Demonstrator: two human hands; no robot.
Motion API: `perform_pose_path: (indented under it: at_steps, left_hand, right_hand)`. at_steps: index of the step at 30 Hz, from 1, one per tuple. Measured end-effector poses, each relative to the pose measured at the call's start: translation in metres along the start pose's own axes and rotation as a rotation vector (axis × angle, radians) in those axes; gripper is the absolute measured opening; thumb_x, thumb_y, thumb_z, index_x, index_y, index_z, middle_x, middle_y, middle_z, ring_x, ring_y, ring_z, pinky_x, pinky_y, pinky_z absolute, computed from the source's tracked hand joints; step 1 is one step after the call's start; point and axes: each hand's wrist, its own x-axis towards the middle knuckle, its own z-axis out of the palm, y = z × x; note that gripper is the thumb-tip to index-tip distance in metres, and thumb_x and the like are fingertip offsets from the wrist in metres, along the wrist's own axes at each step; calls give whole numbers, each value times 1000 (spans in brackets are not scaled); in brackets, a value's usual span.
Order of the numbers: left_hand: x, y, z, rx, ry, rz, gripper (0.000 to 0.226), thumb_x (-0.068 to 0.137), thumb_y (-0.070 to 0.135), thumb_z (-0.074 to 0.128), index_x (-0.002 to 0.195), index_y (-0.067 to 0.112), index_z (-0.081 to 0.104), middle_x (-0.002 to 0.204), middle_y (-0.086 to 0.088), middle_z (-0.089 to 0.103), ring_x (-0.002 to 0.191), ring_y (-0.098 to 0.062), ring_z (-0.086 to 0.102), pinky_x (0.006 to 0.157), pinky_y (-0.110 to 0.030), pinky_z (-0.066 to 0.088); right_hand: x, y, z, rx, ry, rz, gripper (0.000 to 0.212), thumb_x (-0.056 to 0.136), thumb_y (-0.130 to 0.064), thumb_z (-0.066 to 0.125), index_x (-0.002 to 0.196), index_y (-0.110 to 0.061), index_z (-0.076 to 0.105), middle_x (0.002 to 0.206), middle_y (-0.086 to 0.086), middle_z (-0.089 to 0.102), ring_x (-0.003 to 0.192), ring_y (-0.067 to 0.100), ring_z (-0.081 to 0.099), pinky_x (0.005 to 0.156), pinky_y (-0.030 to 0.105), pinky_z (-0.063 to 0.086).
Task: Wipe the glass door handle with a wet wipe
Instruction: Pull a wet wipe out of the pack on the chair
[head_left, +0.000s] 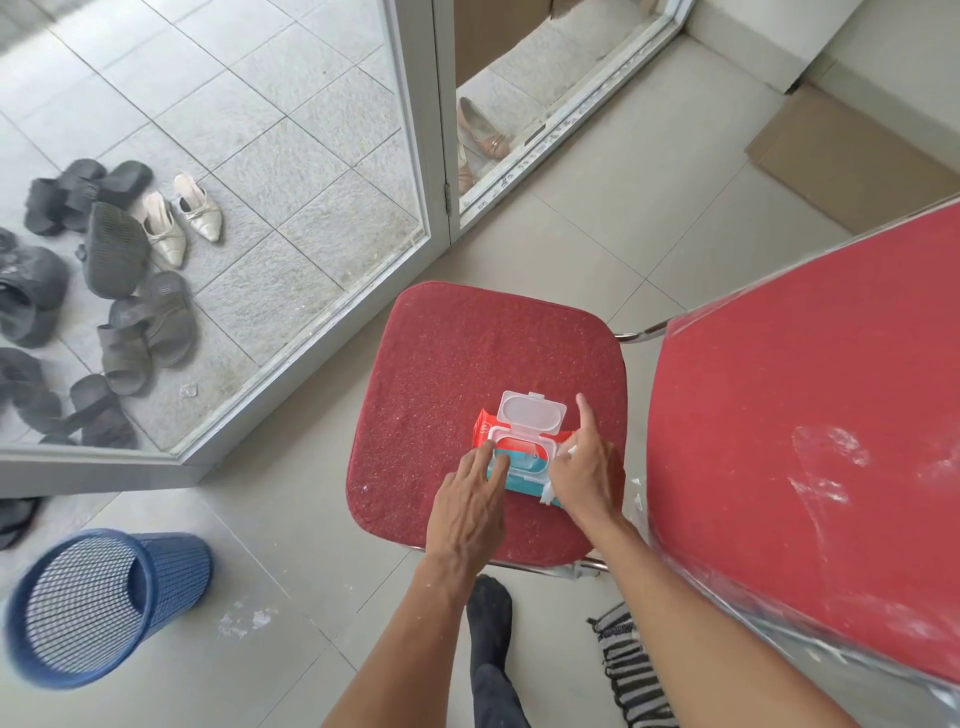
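A red and teal wet wipe pack (519, 457) lies on a red chair seat (457, 364), its clear flip lid (531, 413) standing open. My left hand (470, 506) presses flat on the pack's left side, fingers spread. My right hand (584, 467) sits on the pack's right side, index finger pointing up, with a white wet wipe (550, 491) pinched under the fingers. The glass door frame (439, 156) stands beyond the chair; no door handle is in view.
The red chair back (805, 441) rises at the right. A blue mesh waste basket (98, 603) lies tipped on the floor at lower left. Several sandals and shoes (130, 270) lie outside the glass. Cardboard (841, 156) rests at the upper right.
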Motion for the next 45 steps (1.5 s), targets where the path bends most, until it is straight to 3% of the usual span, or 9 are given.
perform_pose_path:
  at_steps: [4, 8, 11, 14, 20, 28, 34, 42, 45]
  left_hand:
    - [-4, -6, 4, 60, -40, 104, 44, 98, 10, 48, 141, 13, 40, 156, -7, 33, 140, -24, 39, 105, -36, 44]
    - [-6, -3, 12, 110, -63, 131, 70, 87, 4, 60, 149, 18, 32, 155, -11, 34, 140, -29, 39, 104, -37, 45]
    - [-7, -1, 12, 112, 2, 198, 58, 69, 9, 78, 123, 16, 59, 124, -7, 58, 108, -23, 61, 82, -34, 54]
    - [-9, -1, 5, 82, 88, 127, 46, 56, 5, 83, 98, 13, 66, 94, -2, 63, 73, -16, 58, 57, -27, 53]
    - [-7, -11, 8, 171, -5, 187, 72, 64, 7, 80, 133, 9, 58, 140, -10, 57, 121, -26, 61, 81, -33, 58]
    - [-8, -7, 13, 145, -75, 167, 67, 100, 6, 44, 158, 12, 11, 167, -6, 5, 153, -24, 12, 119, -36, 27]
    - [-5, -4, 9, 95, -70, 123, 67, 97, 5, 51, 155, 15, 20, 166, -4, 13, 151, -23, 20, 114, -35, 34]
    - [-1, 3, -42, -69, -169, -92, 50, 96, 5, 57, 142, 19, 43, 127, -4, 59, 100, -22, 65, 82, -33, 57]
    - [-4, -1, -82, -123, -148, -105, 44, 91, 6, 62, 131, 23, 55, 117, -5, 67, 102, -28, 68, 82, -41, 58]
  right_hand:
    - [8, -11, -13, -75, 32, -48, 41, 82, -1, 57, 117, -21, 68, 100, 8, 75, 87, 29, 71, 65, 40, 60]
    - [-21, 0, -11, -164, 36, -237, 31, 79, 5, 56, 97, -14, 73, 90, 4, 74, 72, 25, 69, 52, 32, 56]
    - [-37, 13, -4, -215, -21, -260, 44, 80, 5, 56, 117, -13, 71, 100, 6, 75, 76, 27, 71, 56, 34, 59]
    - [-45, 18, 4, -292, -120, -236, 54, 79, 4, 55, 128, -16, 65, 108, 6, 74, 82, 30, 72, 63, 39, 61]
    - [-53, 19, 9, -356, -152, -246, 66, 74, 7, 60, 136, -15, 58, 108, 11, 73, 86, 31, 72, 69, 41, 62]
    - [-57, 18, 1, -428, -263, -281, 74, 81, 3, 52, 151, -18, 39, 123, 6, 68, 98, 29, 69, 80, 38, 58]
    - [-63, 10, -2, -445, -308, -218, 76, 85, 1, 52, 154, -21, 32, 129, 5, 65, 105, 27, 67, 87, 36, 55]
    - [-60, -44, -24, -215, -199, 35, 44, 86, -2, 58, 128, -15, 63, 116, 8, 71, 104, 29, 67, 76, 33, 55]
    - [-55, -87, -36, -118, -146, 48, 32, 84, -3, 60, 112, -15, 70, 105, 10, 73, 93, 30, 67, 62, 25, 41]
